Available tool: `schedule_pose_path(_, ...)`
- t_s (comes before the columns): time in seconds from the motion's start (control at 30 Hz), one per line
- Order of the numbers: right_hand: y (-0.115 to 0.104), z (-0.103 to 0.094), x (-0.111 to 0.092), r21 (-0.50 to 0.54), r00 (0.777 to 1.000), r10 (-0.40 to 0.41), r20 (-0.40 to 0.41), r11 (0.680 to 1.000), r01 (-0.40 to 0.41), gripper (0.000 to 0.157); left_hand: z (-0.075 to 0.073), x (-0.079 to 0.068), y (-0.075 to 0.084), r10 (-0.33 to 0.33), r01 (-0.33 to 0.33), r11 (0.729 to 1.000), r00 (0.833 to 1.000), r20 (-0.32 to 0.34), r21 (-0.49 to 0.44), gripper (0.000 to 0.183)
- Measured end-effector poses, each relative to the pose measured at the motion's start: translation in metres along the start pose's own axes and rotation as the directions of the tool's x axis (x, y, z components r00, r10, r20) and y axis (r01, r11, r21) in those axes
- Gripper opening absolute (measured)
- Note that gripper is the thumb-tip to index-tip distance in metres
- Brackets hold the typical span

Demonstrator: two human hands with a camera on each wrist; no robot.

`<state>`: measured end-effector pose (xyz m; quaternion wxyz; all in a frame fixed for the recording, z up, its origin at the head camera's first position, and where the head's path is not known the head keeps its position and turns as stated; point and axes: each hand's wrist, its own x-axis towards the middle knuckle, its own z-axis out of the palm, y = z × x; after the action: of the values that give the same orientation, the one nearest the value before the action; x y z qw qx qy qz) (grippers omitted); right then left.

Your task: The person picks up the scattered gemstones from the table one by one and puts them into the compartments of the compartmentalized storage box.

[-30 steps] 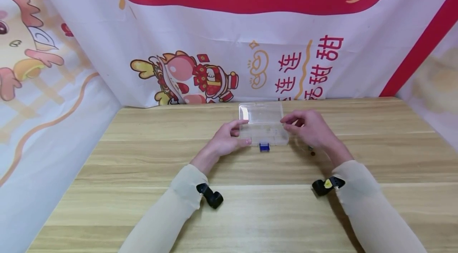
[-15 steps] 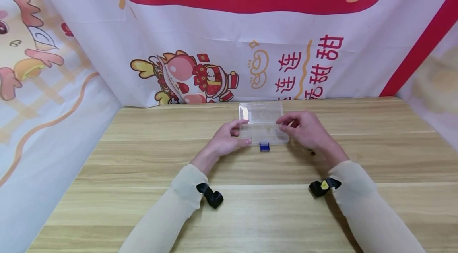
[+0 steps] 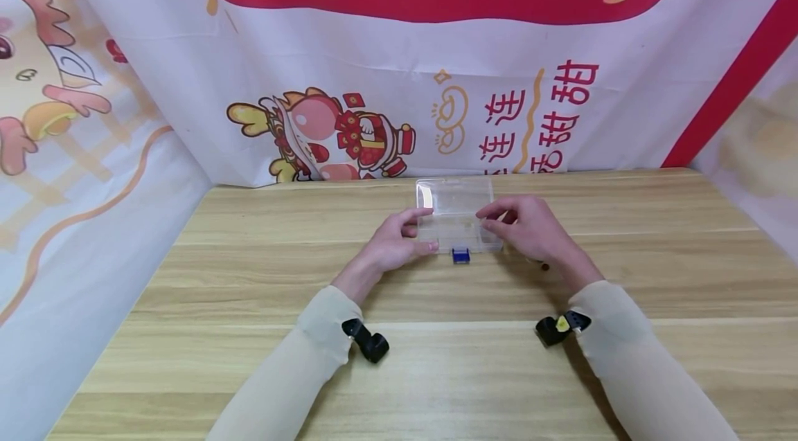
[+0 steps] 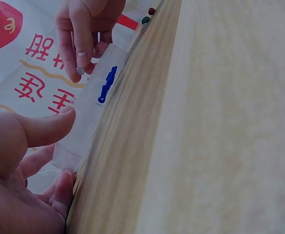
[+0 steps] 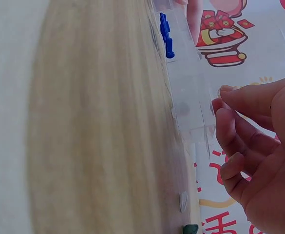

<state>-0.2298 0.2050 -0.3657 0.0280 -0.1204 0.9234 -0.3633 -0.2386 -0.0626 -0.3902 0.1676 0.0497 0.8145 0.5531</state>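
Note:
A clear plastic box (image 3: pixel 458 237) with a blue latch (image 3: pixel 460 257) lies on the table, its lid (image 3: pixel 461 196) raised at the back. My left hand (image 3: pixel 394 245) grips the box's left end, thumb at the front edge and fingers behind. Over the right part of the box, my right hand (image 3: pixel 530 225) pinches a small pale round piece (image 4: pixel 80 71) between thumb and forefinger. That piece is barely visible in the head view. Faint small pieces seem to lie inside the box, too blurred to identify.
A dark round piece (image 3: pixel 545 266) lies on the table right of the box. The left wrist view shows a green piece (image 4: pixel 145 20) and a reddish-brown one (image 4: pixel 151 11) there. A clear flat piece (image 5: pixel 183 201) lies nearby. A printed cloth (image 3: pixel 374 46) hangs behind the table.
My right hand has moved a little left, from the box's right edge to over its right part, still pinching. The left hand and the box have stayed in place.

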Motion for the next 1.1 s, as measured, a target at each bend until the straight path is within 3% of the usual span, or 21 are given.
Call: schedule_pose_path(1.1, -0.016, 0.011, 0.000, 0.026, 0.998, -0.002, 0.059, 1.000, 0.001, 0.023, 0.000, -0.001, 0.001, 0.006, -0.006, 1.000, 1.000, 0.000, -0.002, 0.073)
